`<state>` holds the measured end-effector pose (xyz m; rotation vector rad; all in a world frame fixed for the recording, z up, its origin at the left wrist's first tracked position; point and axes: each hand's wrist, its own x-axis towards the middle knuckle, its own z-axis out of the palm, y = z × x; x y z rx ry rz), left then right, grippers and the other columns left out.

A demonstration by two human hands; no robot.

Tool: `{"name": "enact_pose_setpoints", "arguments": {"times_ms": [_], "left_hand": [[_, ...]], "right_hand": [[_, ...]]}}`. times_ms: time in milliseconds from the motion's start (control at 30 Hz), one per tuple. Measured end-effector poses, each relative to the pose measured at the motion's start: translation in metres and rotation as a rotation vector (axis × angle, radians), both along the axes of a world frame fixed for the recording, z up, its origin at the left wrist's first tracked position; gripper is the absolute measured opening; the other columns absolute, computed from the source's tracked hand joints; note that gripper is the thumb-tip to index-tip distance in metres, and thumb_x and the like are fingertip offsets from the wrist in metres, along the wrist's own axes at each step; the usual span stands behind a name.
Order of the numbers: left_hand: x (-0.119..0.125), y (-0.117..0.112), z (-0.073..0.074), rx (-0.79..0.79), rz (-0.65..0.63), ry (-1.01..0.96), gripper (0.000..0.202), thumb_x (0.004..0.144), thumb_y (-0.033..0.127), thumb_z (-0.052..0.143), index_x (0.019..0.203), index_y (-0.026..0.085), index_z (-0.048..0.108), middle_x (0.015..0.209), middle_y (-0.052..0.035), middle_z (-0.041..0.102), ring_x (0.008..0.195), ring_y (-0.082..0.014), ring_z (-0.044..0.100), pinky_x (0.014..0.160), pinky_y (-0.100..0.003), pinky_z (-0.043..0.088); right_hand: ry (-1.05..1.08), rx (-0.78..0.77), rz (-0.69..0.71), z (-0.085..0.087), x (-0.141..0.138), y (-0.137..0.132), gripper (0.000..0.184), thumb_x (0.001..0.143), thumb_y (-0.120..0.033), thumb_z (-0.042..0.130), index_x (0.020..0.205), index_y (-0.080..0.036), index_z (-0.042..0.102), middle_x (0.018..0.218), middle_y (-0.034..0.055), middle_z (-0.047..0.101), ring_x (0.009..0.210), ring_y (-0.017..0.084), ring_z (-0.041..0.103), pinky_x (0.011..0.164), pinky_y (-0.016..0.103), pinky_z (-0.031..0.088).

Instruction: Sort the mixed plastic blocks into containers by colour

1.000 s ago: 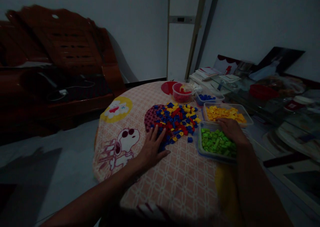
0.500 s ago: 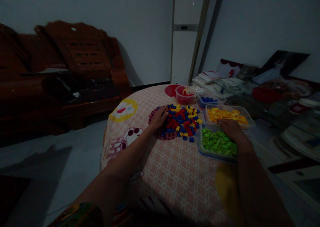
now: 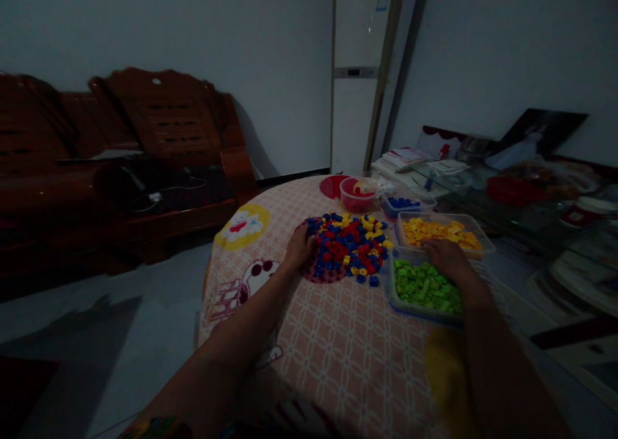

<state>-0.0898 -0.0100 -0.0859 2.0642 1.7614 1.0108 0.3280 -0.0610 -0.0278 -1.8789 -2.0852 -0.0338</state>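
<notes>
A heap of small red, blue and yellow bricks lies on a round table under a patterned cloth. My left hand rests at the heap's left edge, fingers curled onto the bricks; what it holds, if anything, is hidden. My right hand lies palm down on the far rim of a clear tub of green bricks, fingers bent toward a tub of yellow bricks. A tub of blue bricks and a round tub of red bricks stand behind the heap.
A red lid lies by the red tub. A glass table on the right carries papers, a red bowl and dishes. Dark wooden benches stand at the left, a white cabinet against the far wall.
My left hand slid from flat on the cloth below the heap up to the heap's left edge and curled its fingers. The view tilted up. My right hand stayed on the green tub.
</notes>
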Motion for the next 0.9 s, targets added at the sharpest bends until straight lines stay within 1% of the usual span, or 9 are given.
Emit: {"name": "enact_pose_setpoints", "arguments": {"times_ms": [100, 200, 300, 367, 433, 500, 567, 733, 900], "left_hand": [[0.014, 0.012, -0.013, 0.038, -0.100, -0.025, 0.053, 0.094, 0.031, 0.048, 0.143, 0.013, 0.052, 0.149, -0.0181, 0.054, 0.142, -0.0309, 0.047, 0.121, -0.053, 0.035], [0.023, 0.020, -0.020, 0.071, -0.123, -0.090, 0.052, 0.094, 0.030, 0.050, 0.143, 0.014, 0.053, 0.148, -0.0171, 0.056, 0.141, -0.0300, 0.049, 0.120, -0.052, 0.037], [0.023, 0.025, -0.020, 0.129, -0.075, -0.162, 0.046, 0.095, 0.029, 0.048, 0.139, 0.015, 0.057, 0.142, -0.0154, 0.060, 0.135, -0.0283, 0.054, 0.118, -0.051, 0.039], [0.019, 0.029, -0.018, 0.162, 0.023, -0.189, 0.044, 0.094, 0.028, 0.050, 0.135, 0.015, 0.059, 0.143, -0.0160, 0.060, 0.136, -0.0290, 0.053, 0.119, -0.050, 0.038], [0.016, 0.036, -0.014, 0.148, 0.137, -0.191, 0.045, 0.092, 0.027, 0.054, 0.134, 0.013, 0.060, 0.146, -0.0190, 0.056, 0.140, -0.0316, 0.049, 0.120, -0.050, 0.037], [0.015, 0.047, -0.010, 0.088, 0.194, -0.174, 0.047, 0.091, 0.027, 0.057, 0.135, 0.010, 0.059, 0.147, -0.0222, 0.055, 0.140, -0.0335, 0.049, 0.119, -0.050, 0.037], [0.017, 0.058, -0.004, 0.017, 0.159, -0.139, 0.045, 0.091, 0.026, 0.058, 0.133, 0.010, 0.062, 0.142, -0.0220, 0.059, 0.137, -0.0327, 0.053, 0.118, -0.048, 0.039], [0.030, 0.088, 0.018, -0.078, -0.018, -0.114, 0.031, 0.091, 0.019, 0.056, 0.116, 0.016, 0.074, 0.126, -0.0134, 0.073, 0.121, -0.0276, 0.066, 0.109, -0.042, 0.049], [0.041, 0.118, 0.046, -0.092, -0.076, -0.211, 0.033, 0.087, 0.012, 0.058, 0.113, 0.016, 0.078, 0.117, -0.0101, 0.077, 0.109, -0.0240, 0.072, 0.100, -0.034, 0.055]], "right_hand": [[0.012, -0.004, 0.004, -0.001, 0.002, 0.002, 0.036, 0.096, -0.023, 0.045, 0.108, -0.018, 0.079, 0.112, 0.0116, 0.078, 0.106, 0.027, 0.073, 0.096, 0.038, 0.054], [0.010, -0.029, -0.038, -0.003, 0.003, 0.002, 0.039, 0.096, -0.023, 0.043, 0.111, -0.015, 0.078, 0.116, 0.0131, 0.077, 0.111, 0.026, 0.071, 0.098, 0.037, 0.052], [0.001, -0.027, -0.061, -0.001, -0.001, 0.001, 0.039, 0.096, -0.023, 0.043, 0.110, -0.017, 0.079, 0.116, 0.0110, 0.077, 0.111, 0.026, 0.071, 0.098, 0.037, 0.052], [-0.026, -0.032, -0.076, 0.001, -0.005, 0.001, 0.039, 0.096, -0.024, 0.043, 0.106, -0.019, 0.080, 0.111, 0.0104, 0.078, 0.106, 0.026, 0.072, 0.094, 0.035, 0.052], [-0.062, -0.039, -0.090, 0.004, -0.008, 0.000, 0.039, 0.097, -0.023, 0.042, 0.102, -0.019, 0.080, 0.106, 0.0102, 0.079, 0.100, 0.025, 0.073, 0.089, 0.034, 0.052], [-0.086, -0.029, -0.090, 0.004, -0.011, 0.000, 0.040, 0.098, -0.022, 0.040, 0.099, -0.019, 0.080, 0.104, 0.0104, 0.079, 0.098, 0.024, 0.073, 0.087, 0.033, 0.051], [-0.099, -0.009, -0.076, 0.003, -0.012, 0.000, 0.041, 0.099, -0.023, 0.039, 0.099, -0.018, 0.079, 0.103, 0.0112, 0.079, 0.096, 0.024, 0.073, 0.086, 0.032, 0.051], [-0.153, -0.058, -0.048, 0.003, -0.012, 0.001, 0.042, 0.101, -0.022, 0.036, 0.100, -0.016, 0.078, 0.105, 0.0133, 0.078, 0.099, 0.025, 0.071, 0.088, 0.034, 0.050], [-0.198, -0.197, 0.034, 0.022, -0.009, 0.003, 0.037, 0.099, -0.021, 0.042, 0.108, -0.017, 0.077, 0.110, 0.0124, 0.077, 0.102, 0.025, 0.071, 0.087, 0.032, 0.049]]}}
